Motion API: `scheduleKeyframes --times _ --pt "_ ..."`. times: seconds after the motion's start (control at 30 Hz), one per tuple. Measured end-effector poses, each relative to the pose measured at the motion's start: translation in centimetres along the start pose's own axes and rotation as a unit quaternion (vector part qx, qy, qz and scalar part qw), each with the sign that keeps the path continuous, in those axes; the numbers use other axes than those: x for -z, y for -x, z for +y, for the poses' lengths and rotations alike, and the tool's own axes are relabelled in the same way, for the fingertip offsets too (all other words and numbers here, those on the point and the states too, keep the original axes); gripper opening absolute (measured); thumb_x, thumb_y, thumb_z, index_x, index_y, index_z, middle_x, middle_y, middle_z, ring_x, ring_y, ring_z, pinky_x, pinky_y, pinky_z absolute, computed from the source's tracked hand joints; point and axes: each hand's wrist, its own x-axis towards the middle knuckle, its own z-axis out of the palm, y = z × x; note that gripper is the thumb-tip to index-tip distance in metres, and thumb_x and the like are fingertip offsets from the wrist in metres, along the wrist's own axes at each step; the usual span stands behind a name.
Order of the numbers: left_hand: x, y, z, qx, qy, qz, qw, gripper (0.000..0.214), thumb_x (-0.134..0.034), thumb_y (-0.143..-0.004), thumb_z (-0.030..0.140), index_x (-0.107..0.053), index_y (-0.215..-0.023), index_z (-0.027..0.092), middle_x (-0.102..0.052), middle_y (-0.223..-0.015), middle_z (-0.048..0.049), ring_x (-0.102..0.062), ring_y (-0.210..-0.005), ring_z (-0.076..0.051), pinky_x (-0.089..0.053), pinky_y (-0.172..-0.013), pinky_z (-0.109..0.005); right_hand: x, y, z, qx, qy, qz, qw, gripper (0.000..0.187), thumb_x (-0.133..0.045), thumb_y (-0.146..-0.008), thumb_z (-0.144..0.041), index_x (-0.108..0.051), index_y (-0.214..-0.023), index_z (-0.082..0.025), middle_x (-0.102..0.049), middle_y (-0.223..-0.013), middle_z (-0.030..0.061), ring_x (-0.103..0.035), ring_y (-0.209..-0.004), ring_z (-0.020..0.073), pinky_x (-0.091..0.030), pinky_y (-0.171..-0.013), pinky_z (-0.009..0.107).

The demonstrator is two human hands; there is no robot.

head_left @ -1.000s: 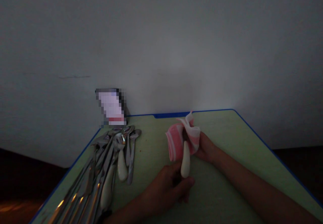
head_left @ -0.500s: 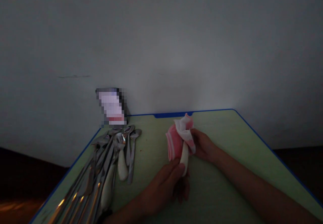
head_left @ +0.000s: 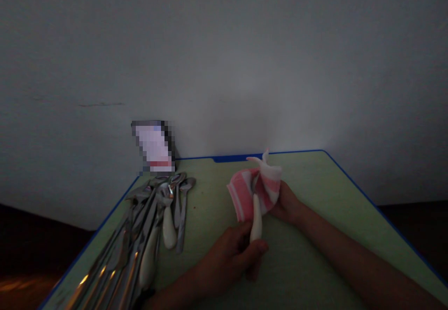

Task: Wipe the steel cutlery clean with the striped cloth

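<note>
Against a dim grey wall [head_left: 245, 67], we have cutlery [head_left: 147, 212] at lower left, then our left hand [head_left: 231, 258] pinching the near end of a white handle [head_left: 257, 217] that runs upframe, right of lower centre, into a pink-and-white cloth [head_left: 241, 191] our right hand [head_left: 287, 203] clasps from the far side.
</note>
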Motion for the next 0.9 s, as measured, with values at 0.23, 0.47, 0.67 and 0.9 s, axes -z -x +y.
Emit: scheduleKeyframes --times 0.23,0.47,0.67,0.9 --pt "0.1 0.2 -0.2 0.014 -0.013 0.01 1.0 0.035 -0.036 -0.09 0.044 -0.051 -0.081 0.014 -0.052 -0.055 0.0024 -0.044 -0.048 -0.008 -0.035 -0.048 -0.018 -0.1 0.0 0.1 0.003 0.031 -0.006 0.999 0.018 -0.066 -0.067 -0.034 -0.065 -0.073 -0.017 -0.065 -0.065 -0.0009 -0.055 -0.061 0.0134 -0.043 -0.064 0.026" --pt "-0.2 0.0 -0.7 0.032 0.025 0.039 0.998 0.048 -0.026 -0.092 0.047 -0.05 -0.066 0.014 -0.049 -0.051 0.0017 -0.044 -0.045 -0.008 -0.033 -0.044 -0.018 0.5 0.0 0.4 -0.003 0.112 -0.009 0.994 0.033 -0.069 -0.065 -0.038 -0.064 -0.087 -0.014 -0.065 -0.07 0.0031 -0.056 -0.06 0.0132 -0.041 -0.056 0.025" --pt "-0.2 0.1 -1.3 0.018 0.091 0.031 0.995 0.033 -0.032 -0.092 0.043 -0.049 -0.093 0.014 -0.053 -0.057 0.0033 -0.043 -0.045 -0.007 -0.033 -0.042 -0.016 0.1 0.1 0.2 0.004 0.109 0.044 0.993 0.022 -0.069 -0.062 -0.027 -0.063 -0.078 -0.014 -0.063 -0.062 0.0007 -0.053 -0.055 0.0116 -0.039 -0.053 0.024" --pt "-0.2 -0.1 -0.6 0.033 0.02 0.043 0.998 0.032 -0.032 -0.092 0.04 -0.051 -0.088 0.014 -0.052 -0.052 0.0041 -0.041 -0.038 -0.006 -0.033 -0.035 -0.013 0.6 -0.5 0.3 0.015 0.09 0.053 0.994 0.011 -0.063 -0.063 -0.023 -0.063 -0.07 -0.015 -0.059 -0.058 -0.0019 -0.046 -0.051 0.0101 -0.035 -0.05 0.023"
